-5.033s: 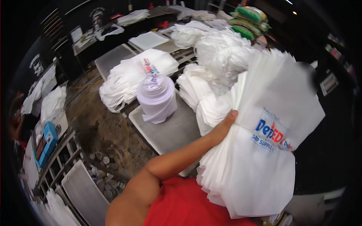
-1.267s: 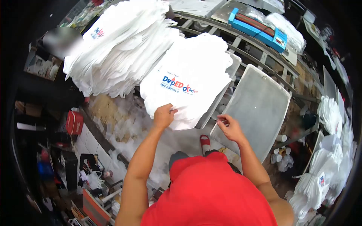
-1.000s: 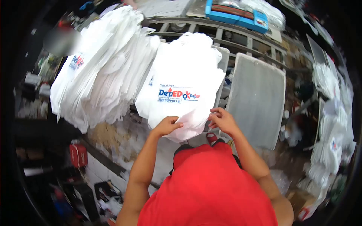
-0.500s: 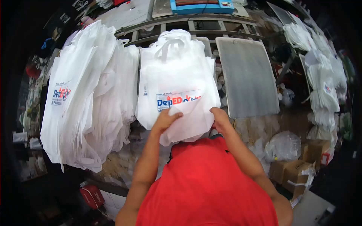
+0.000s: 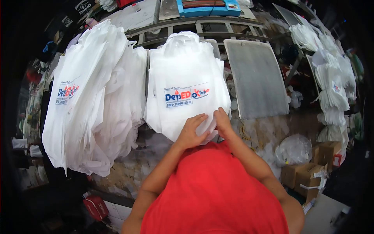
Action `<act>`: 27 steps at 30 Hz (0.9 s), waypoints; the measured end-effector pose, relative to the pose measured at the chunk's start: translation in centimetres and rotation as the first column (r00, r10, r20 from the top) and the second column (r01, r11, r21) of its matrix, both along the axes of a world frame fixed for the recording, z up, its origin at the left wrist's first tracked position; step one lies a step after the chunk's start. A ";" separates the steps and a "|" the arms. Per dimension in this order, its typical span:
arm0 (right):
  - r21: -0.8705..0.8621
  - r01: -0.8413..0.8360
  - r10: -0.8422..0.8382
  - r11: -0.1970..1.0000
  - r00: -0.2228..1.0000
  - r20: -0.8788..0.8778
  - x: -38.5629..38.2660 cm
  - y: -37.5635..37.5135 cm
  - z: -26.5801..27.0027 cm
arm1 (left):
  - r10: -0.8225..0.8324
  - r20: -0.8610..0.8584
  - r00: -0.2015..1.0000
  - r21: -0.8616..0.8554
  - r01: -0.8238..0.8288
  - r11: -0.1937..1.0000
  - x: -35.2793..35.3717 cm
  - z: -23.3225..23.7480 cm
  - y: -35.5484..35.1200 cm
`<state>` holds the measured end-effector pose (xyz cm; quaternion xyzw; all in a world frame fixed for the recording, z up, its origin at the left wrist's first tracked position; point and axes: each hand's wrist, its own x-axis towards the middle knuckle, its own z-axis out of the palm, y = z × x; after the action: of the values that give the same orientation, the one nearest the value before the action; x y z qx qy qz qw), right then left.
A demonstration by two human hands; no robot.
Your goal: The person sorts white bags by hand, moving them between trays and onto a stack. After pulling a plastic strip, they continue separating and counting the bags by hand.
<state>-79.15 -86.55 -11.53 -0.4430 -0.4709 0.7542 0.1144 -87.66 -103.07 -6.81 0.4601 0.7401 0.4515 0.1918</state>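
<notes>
In the head view, a stack of white cloth tote bags [image 5: 185, 78] lies in front of me, the top one printed with a blue and red "DepED" logo. My left hand [image 5: 193, 132] rests on the top bag's lower edge, fingers stretched out and thumb apart. Beside it, my right hand [image 5: 223, 123] has its fingers closed on the bag's lower right part. A bit of white cloth shows between the two hands. What lies under my right fingers is hidden.
To the left hangs a thick pile of white bags [image 5: 91, 105]. On the right is a grey flat board [image 5: 257, 78]. Metal rails [image 5: 198, 27] run behind. Further right are bundled bags [image 5: 331, 82], a clear plastic bag [image 5: 294, 150] and cardboard boxes [image 5: 307, 177].
The top bag's lower part, lifted and folded over the print before, now lies flat with the logo showing. My left hand has moved right, closer to my right hand.
</notes>
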 end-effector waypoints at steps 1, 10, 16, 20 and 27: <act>-0.171 -0.005 -0.006 0.985 0.998 -0.062 0.1 0.7 0.2 | 0.003 -0.165 0.986 0.030 0.002 1.000 0.4 -0.3 -0.3; 0.599 -0.444 0.239 0.666 0.888 0.393 -2.1 3.8 1.8 | 0.174 -0.064 0.983 0.052 -0.171 0.984 -1.0 -3.2 -2.9; 0.386 -0.378 0.305 0.842 0.922 0.239 -1.5 4.8 3.9 | 0.648 -0.062 0.759 -0.161 -0.649 0.744 -7.1 -5.3 -5.9; 0.619 -0.400 0.238 0.676 0.913 0.331 -2.7 7.5 1.7 | 0.638 -0.108 0.763 -0.212 -0.644 0.735 -8.1 -6.0 -5.9; 0.714 -0.505 0.342 0.485 0.861 0.377 -3.7 5.9 3.9 | 0.610 -0.105 0.786 -0.470 -0.580 0.666 -8.4 -6.4 -5.2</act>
<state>-82.83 -80.65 -7.62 -0.2821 -0.8578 0.4249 0.0644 -96.11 -108.31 -13.22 0.1172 0.9305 0.3059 0.1640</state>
